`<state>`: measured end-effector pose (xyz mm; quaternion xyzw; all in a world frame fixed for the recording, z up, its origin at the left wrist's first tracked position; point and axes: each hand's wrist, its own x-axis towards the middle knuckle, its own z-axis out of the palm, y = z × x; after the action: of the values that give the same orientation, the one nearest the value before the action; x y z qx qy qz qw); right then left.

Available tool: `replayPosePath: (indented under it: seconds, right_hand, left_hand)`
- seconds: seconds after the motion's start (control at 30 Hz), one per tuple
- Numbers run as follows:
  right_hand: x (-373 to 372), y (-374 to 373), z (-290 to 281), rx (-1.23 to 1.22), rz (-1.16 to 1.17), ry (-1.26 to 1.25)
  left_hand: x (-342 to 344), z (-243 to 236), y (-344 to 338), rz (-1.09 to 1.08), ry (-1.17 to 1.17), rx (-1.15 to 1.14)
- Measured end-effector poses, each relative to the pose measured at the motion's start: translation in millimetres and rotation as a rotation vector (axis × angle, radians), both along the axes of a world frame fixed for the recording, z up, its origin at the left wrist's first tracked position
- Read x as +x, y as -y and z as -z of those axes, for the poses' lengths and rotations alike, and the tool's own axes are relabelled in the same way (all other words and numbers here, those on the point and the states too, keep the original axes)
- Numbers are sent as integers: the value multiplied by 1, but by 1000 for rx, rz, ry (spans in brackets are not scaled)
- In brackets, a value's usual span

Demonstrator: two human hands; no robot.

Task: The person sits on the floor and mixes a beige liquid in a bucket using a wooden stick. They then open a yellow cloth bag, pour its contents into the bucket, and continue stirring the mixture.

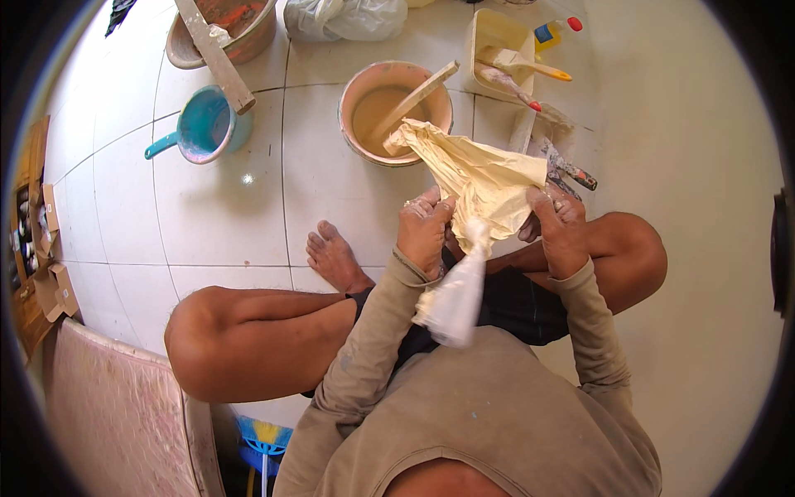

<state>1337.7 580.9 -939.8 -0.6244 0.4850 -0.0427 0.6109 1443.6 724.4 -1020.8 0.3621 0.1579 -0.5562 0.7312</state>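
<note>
Seen from the view's centre, the white tiled floor (224, 224) bears a teal dipper (186, 124) at 10 o'clock, a brownish tub (263, 40) at 11, a pinkish bucket (349, 137) at 12, a cream tray (497, 33) at 1 and smeared hand tools (571, 171) at 2.

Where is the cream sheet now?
In the head view, right of centre, the cream sheet is held between left hand and right hand, near the bucket.
</note>
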Motion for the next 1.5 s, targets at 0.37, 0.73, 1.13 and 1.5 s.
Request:
replayPosePath:
  seconds: [0.37,0.73,1.13,1.5]
  right_hand:
    - [7,0,4,-539,-377,27]
    - [27,9,19,-386,21,38]
    - [25,-44,-44,547,32,-175]
    - [61,-50,-38,571,-95,-379]
  left_hand:
    - [3,-25,1,24,-167,70]
    - [10,-46,-15,58,-27,47]
    - [14,-55,0,-121,-186,118]
    - [20,-68,17,-73,-148,580]
